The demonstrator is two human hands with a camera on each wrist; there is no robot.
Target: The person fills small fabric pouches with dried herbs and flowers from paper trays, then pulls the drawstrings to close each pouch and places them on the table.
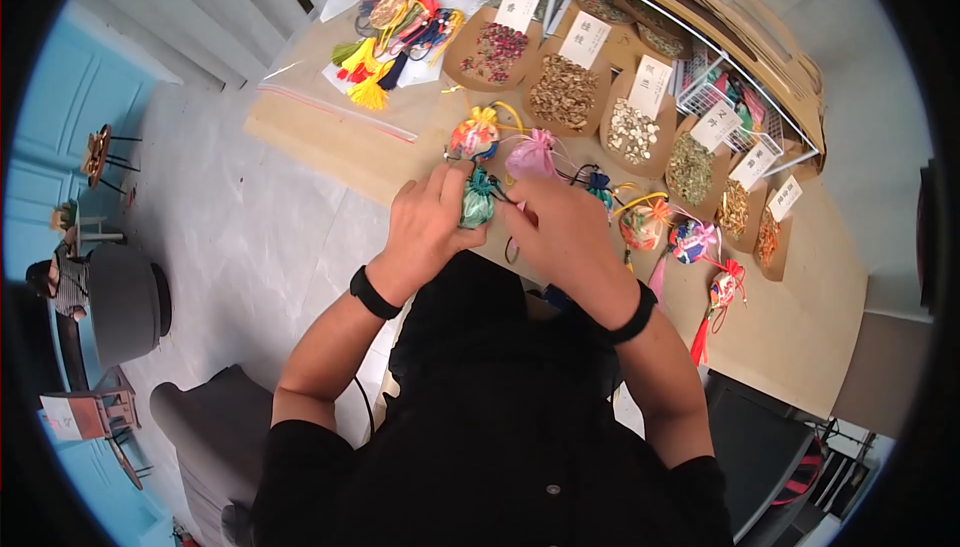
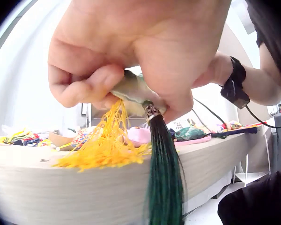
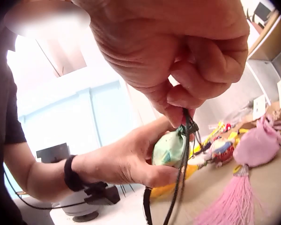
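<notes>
From where I stand, the thumb and fingers of the right hand [image 1: 570, 232] are pinched together on a thin dark braided cord [image 3: 184, 157] at the gathered neck of a small, round, pale green fabric pouch [image 1: 478, 205]. The fingers and thumb of the left hand [image 1: 425, 222] are curled round the pouch's body, holding it in the air near the front edge of the table. Loose lengths of the cord dangle from the right fingertips. Under the pouch a long dark green thread tassel [image 2: 166, 173] hangs straight down from an ornate little cap. A black band circles each wrist.

Just beyond the hands, on the light wooden table [image 1: 780, 337], sit a yellow and red patterned pouch [image 1: 475, 137] and a plain pink satin pouch [image 1: 530, 155] with a pink thread tassel [image 3: 232, 201]. On the person's right runs a line of others: a dark blue one [image 1: 600, 187], an orange flowered one [image 1: 643, 225], a blue patterned one with pink ties [image 1: 690, 242] and a red and white one [image 1: 724, 289] with a red tassel.

Behind them stand brown paper trays [image 1: 462, 59] of dried plants with white label cards [image 1: 584, 41]; at the far left lies a heap of coloured tassels [image 1: 385, 42]. Across the room, someone in a striped top [image 1: 70, 277] is seated.
</notes>
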